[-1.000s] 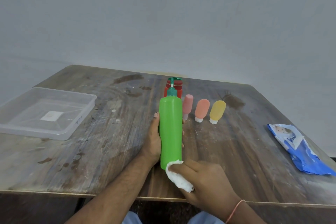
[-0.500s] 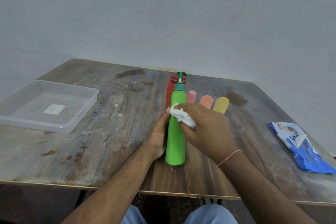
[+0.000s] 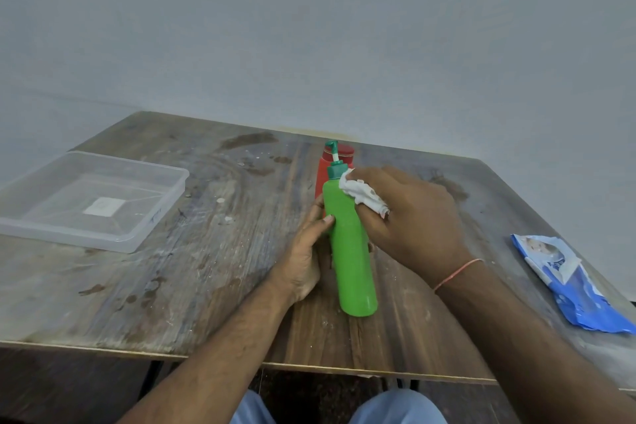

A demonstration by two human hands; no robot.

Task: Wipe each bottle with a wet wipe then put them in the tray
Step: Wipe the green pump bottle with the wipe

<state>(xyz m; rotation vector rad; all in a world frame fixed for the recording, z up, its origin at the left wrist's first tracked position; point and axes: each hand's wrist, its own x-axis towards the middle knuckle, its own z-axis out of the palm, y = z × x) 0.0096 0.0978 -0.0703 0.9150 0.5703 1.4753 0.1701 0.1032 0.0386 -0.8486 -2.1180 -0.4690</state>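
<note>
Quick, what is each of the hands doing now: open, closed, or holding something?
Left hand: closed, gripping the green bottle.
Right hand: closed, holding the wet wipe against the green bottle.

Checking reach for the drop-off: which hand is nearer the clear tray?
Left. The left hand grips the green bottle on the side facing the tray; the right hand is beyond the bottle.

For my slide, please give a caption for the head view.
Left hand holds green bottle while right hand rubs wipe near its top; tray empty.
</note>
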